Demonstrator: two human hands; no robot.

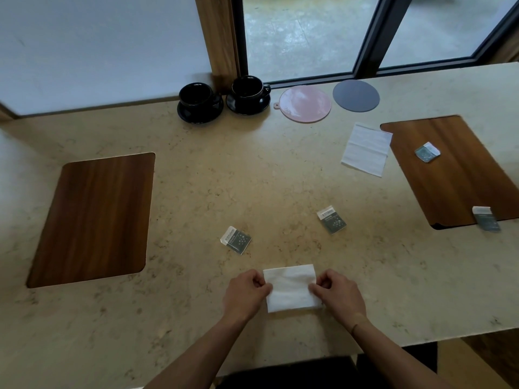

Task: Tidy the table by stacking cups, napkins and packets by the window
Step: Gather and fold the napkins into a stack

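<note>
A folded white napkin lies near the table's front edge. My left hand pinches its left side and my right hand pinches its right side. A second napkin lies unfolded at the right. Two dark packets lie in the middle: a left packet and a right packet. Two more packets rest on the right wooden inlay. Two black cups on saucers, the left cup and the right cup, stand by the window.
A pink round mat and a grey round mat lie by the window frame. Wooden inlays sit at the left and right of the beige stone table. A wooden post stands behind the cups.
</note>
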